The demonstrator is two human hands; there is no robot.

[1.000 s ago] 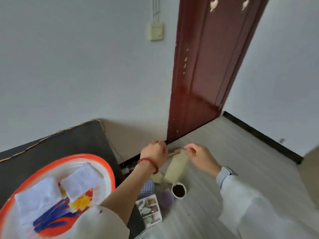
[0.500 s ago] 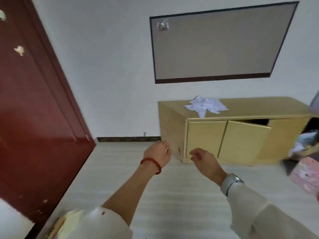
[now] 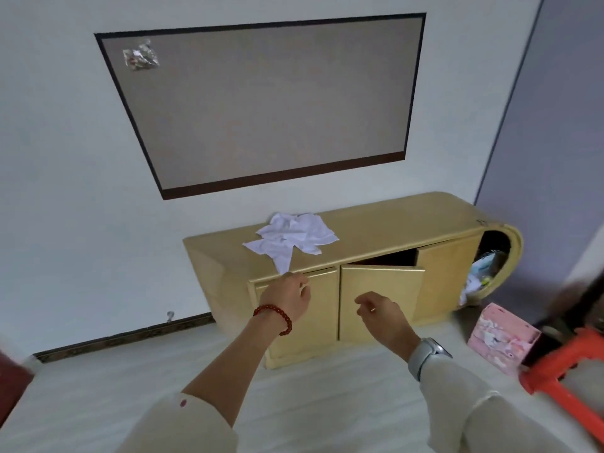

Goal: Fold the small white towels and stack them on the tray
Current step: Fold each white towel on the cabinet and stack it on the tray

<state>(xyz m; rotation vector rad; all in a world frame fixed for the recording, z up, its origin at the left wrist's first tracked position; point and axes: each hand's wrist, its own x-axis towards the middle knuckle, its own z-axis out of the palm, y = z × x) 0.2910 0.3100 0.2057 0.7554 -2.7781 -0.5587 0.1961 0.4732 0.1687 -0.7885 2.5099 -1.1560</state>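
A person's two arms reach forward toward a low yellow cabinet [image 3: 376, 223] against a white wall. A crumpled heap of small white towels [image 3: 294, 238] lies on the cabinet's top, toward its left end. The left hand [image 3: 287, 297], fingers loosely curled and holding nothing, hangs just below the heap's nearest drooping corner. The right hand [image 3: 380, 313], relaxed and empty, hovers to the right. The tray is not in view. A good pickup likely means pinching a single towel by that near corner, lifting it clear of the others
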